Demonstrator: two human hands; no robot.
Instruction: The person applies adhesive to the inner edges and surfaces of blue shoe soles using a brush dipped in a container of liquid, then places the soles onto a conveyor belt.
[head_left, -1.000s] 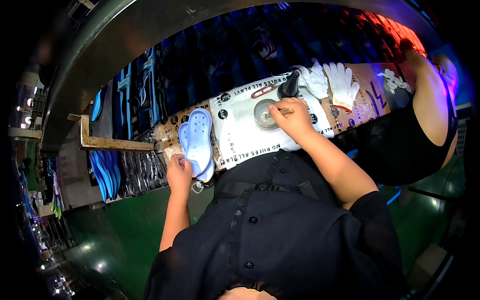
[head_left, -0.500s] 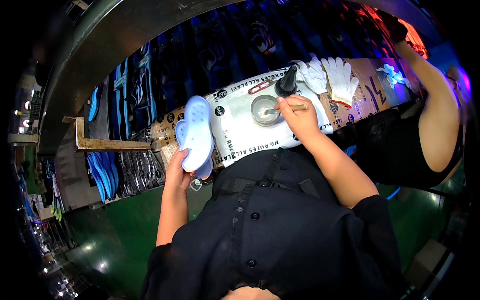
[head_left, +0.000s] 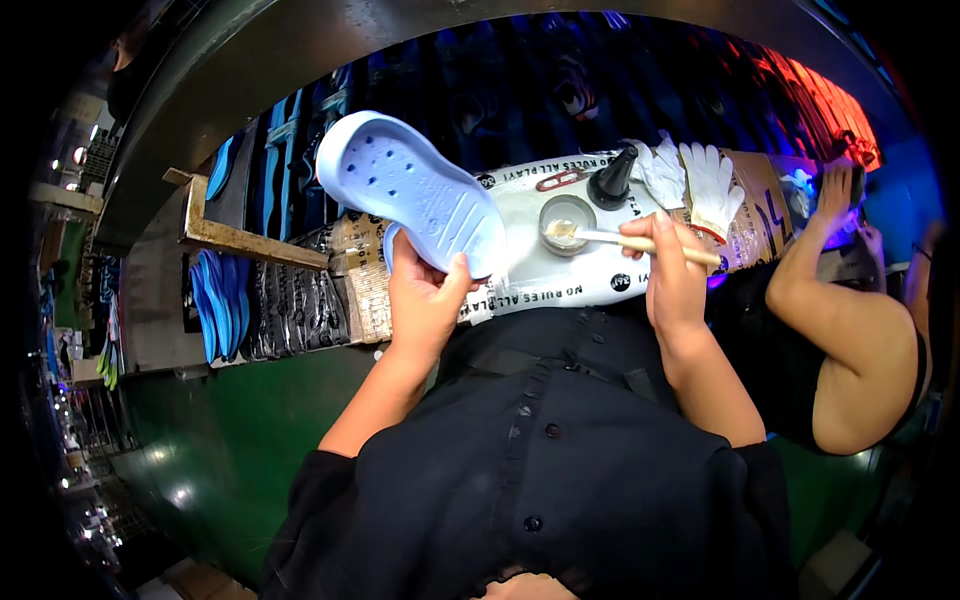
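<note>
My left hand point(head_left: 428, 300) grips a pale blue shoe sole point(head_left: 412, 180) by its narrower end, thumb on the upper face. Several small holes dot its wide end, and ridges cross the end by my thumb. Behind it shows the edge of a second pale blue piece, mostly hidden. In my right hand point(head_left: 678, 275) is a brush point(head_left: 640, 241) with a pale wooden handle, pinched between thumb and fingers. Its tip reaches into a round, greyish cup point(head_left: 553, 208) with pale stuff inside. The cup stands on a white plastic-wrapped surface point(head_left: 520, 290) in front of me.
Past the cup stand a black cone-shaped bottle point(head_left: 612, 182), a red-handled tool point(head_left: 562, 181) and white gloves point(head_left: 712, 190). A wooden frame point(head_left: 250, 246) and blue soles point(head_left: 218, 300) are at left. Behind runs a dark rack of parts point(head_left: 470, 90). A co-worker's arm point(head_left: 840, 300) is at right.
The sole has come up closer to the camera and turned, its wide end now pointing to the upper left. My right hand has drawn back a little, with the brush tip still in the cup.
</note>
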